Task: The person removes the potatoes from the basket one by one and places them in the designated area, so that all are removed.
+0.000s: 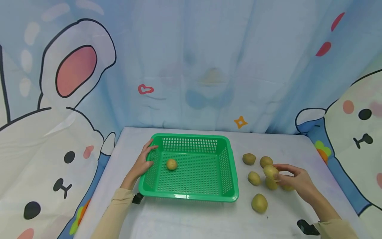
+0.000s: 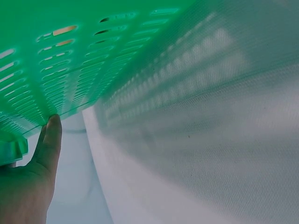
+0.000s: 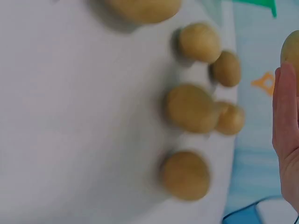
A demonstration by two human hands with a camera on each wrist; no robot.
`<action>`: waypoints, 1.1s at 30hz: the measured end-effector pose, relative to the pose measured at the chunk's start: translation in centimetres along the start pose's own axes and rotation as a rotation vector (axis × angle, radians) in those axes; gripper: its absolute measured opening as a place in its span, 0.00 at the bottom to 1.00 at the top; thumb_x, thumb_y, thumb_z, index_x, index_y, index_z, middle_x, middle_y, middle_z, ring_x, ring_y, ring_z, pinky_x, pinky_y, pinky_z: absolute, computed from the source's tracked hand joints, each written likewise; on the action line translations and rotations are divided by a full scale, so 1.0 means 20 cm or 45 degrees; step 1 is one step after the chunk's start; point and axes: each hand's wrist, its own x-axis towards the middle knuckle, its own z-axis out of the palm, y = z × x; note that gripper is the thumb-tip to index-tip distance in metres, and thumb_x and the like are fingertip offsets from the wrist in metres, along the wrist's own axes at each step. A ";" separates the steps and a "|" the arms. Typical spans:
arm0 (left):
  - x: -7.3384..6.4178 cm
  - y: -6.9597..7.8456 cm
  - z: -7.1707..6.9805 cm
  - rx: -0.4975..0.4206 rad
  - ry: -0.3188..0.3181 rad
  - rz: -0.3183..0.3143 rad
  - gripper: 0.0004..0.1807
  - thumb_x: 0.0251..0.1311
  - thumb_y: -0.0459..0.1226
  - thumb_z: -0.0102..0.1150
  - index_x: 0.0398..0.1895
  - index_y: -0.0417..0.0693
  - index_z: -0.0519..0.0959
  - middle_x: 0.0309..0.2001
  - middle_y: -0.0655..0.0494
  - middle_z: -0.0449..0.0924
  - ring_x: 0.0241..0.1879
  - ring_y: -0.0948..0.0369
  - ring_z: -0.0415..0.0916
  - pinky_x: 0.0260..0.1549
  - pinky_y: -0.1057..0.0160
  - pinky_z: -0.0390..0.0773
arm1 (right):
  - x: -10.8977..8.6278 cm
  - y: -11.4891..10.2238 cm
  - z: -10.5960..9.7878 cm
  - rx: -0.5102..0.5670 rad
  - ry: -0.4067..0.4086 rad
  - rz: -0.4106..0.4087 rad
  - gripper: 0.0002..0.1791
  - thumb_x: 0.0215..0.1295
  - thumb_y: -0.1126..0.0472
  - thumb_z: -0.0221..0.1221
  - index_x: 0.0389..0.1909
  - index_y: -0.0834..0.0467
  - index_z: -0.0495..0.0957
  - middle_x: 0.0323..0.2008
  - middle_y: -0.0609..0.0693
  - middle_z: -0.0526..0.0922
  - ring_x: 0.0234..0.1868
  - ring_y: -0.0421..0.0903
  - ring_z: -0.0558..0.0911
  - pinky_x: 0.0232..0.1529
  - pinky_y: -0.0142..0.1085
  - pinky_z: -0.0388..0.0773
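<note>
A green plastic basket with slotted walls stands on the table, one potato inside near its left wall. At the basket's left side, my left hand holds the rim. The left wrist view shows that hand against the slotted outer wall. To the right of the basket, my right hand pinches a yellowish potato between thumb and fingers, above the others. In the right wrist view the held potato is partly cut off by the frame edge.
Several loose potatoes lie right of the basket, including one at the back, one nearer the basket and one at the front. A white cloth covers the table. A printed blue curtain hangs behind.
</note>
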 end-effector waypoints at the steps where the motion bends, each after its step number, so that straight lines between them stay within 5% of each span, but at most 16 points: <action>1: 0.00 0.00 0.00 0.005 -0.004 -0.002 0.39 0.43 0.18 0.45 0.68 0.31 0.66 0.78 0.43 0.40 0.76 0.41 0.34 0.57 0.37 0.58 | -0.01 0.04 -0.02 -0.012 0.001 0.026 0.33 0.65 0.51 0.63 0.64 0.67 0.70 0.51 0.45 0.77 0.40 0.37 0.84 0.40 0.37 0.81; 4: 0.00 -0.01 0.00 0.014 -0.008 -0.009 0.39 0.43 0.17 0.44 0.68 0.31 0.66 0.79 0.44 0.40 0.77 0.42 0.34 0.57 0.37 0.58 | -0.05 0.14 -0.06 -0.024 0.001 0.109 0.34 0.65 0.47 0.62 0.65 0.64 0.70 0.50 0.40 0.76 0.41 0.37 0.85 0.40 0.34 0.80; 10: 0.00 0.00 -0.01 0.007 -0.001 -0.014 0.40 0.43 0.17 0.45 0.68 0.32 0.66 0.79 0.45 0.40 0.77 0.42 0.34 0.58 0.37 0.57 | -0.06 0.30 -0.06 0.069 0.036 0.196 0.39 0.63 0.47 0.65 0.65 0.69 0.68 0.60 0.62 0.69 0.39 0.34 0.84 0.42 0.40 0.82; 17: -0.01 0.05 0.00 0.002 0.025 -0.003 0.39 0.41 0.16 0.44 0.66 0.28 0.66 0.78 0.38 0.41 0.76 0.38 0.34 0.57 0.36 0.57 | -0.06 0.36 -0.06 0.129 0.077 0.210 0.36 0.60 0.49 0.68 0.62 0.69 0.72 0.45 0.40 0.75 0.38 0.34 0.83 0.41 0.41 0.82; 23: -0.03 0.23 -0.03 -0.021 -0.012 -0.029 0.37 0.42 0.15 0.43 0.65 0.24 0.65 0.76 0.31 0.40 0.75 0.35 0.34 0.57 0.36 0.57 | -0.10 0.35 -0.07 0.134 0.062 0.225 0.35 0.60 0.50 0.67 0.62 0.68 0.73 0.43 0.34 0.74 0.38 0.34 0.83 0.42 0.40 0.82; 30: 0.00 0.01 0.00 0.000 0.004 -0.024 0.39 0.42 0.17 0.45 0.67 0.31 0.66 0.78 0.43 0.41 0.76 0.41 0.34 0.59 0.36 0.56 | -0.17 0.38 -0.04 0.151 0.131 0.301 0.33 0.57 0.52 0.70 0.59 0.66 0.76 0.44 0.41 0.76 0.36 0.35 0.84 0.41 0.40 0.82; 33: 0.00 0.00 0.00 -0.013 -0.004 -0.024 0.40 0.43 0.18 0.46 0.68 0.32 0.66 0.79 0.45 0.40 0.77 0.42 0.34 0.60 0.36 0.56 | -0.19 0.41 -0.02 0.154 0.162 0.358 0.35 0.57 0.51 0.70 0.61 0.66 0.74 0.47 0.48 0.76 0.35 0.36 0.84 0.41 0.39 0.82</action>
